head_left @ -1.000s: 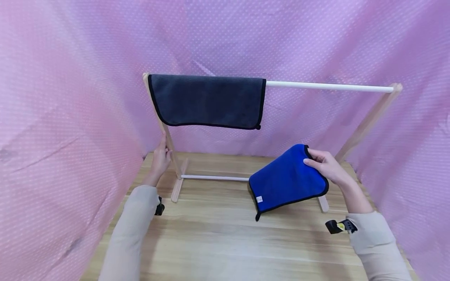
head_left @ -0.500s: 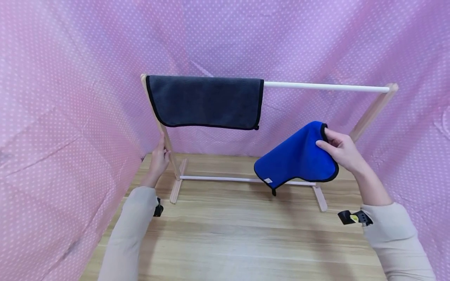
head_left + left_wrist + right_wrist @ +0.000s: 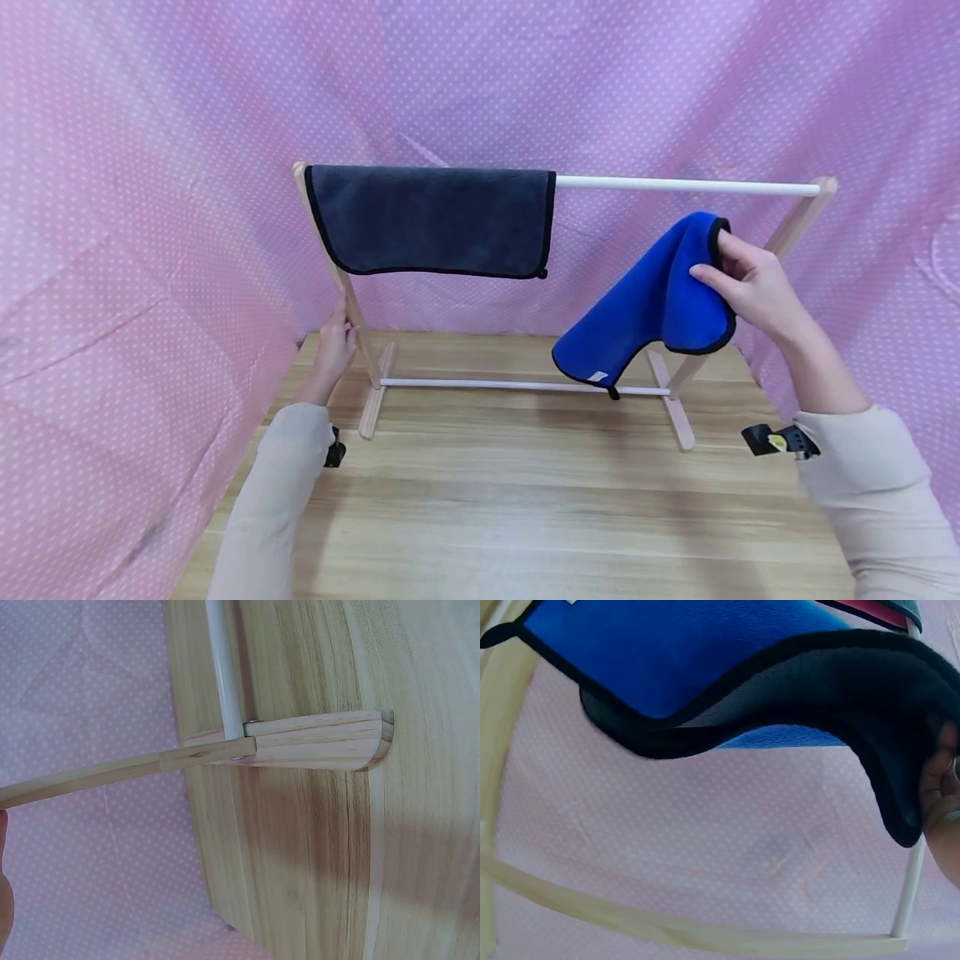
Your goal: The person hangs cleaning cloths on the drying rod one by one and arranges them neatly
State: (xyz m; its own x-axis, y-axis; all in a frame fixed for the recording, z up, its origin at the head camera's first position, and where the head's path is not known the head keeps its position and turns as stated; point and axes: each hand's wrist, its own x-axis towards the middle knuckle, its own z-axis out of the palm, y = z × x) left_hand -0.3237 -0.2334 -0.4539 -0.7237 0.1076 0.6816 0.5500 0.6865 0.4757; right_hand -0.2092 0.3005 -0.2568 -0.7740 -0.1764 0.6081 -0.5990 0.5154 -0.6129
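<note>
The grey cloth [image 3: 429, 221] was hung, upper left; the blue cloth [image 3: 651, 296], pinched by the right hand [image 3: 759, 285], was not; grip by the left hand [image 3: 334, 347] was unclear.

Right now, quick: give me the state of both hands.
Left hand: open, resting against the left rack post.
Right hand: closed, pinching the blue towel by its edge.

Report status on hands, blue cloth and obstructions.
Right hand pinching blue cloth, off top bar. Left hand against rack's left post. Gray cloth covers top bar's left part only.
</note>
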